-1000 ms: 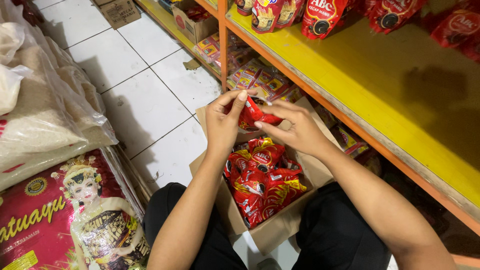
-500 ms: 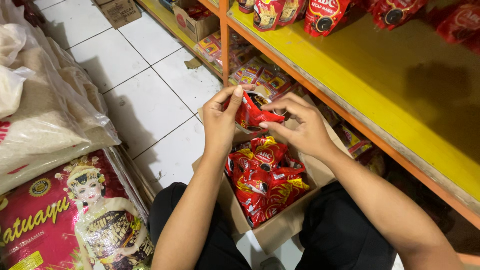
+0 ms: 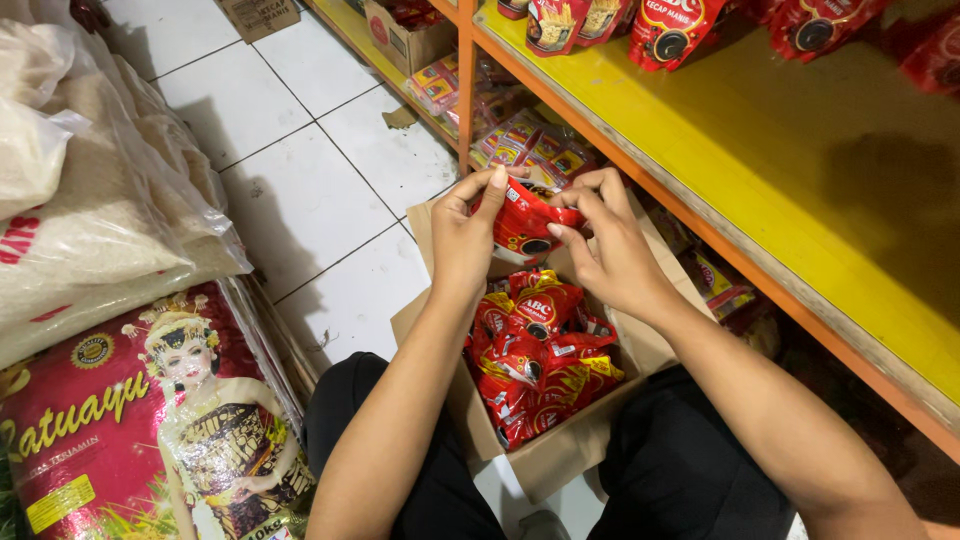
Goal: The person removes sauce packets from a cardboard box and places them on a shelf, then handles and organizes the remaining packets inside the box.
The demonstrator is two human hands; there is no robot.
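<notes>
Over the last second the red pouch (image 3: 522,225) stayed pinched between both hands above the open box (image 3: 560,455); it did not go up to the yellow shelf (image 3: 760,170) or back down. The left hand (image 3: 465,240) was clamped on the pouch's left edge, thumb up at its top corner. The right hand (image 3: 610,250) gripped the right edge, its fingers curled closer over the top than before, as if smoothing or straightening it, though the folds were too small to tell. The box, on the floor (image 3: 300,200) between the person's knees, was still full of red pouches (image 3: 535,350). More pouches stood at the shelf's back.
</notes>
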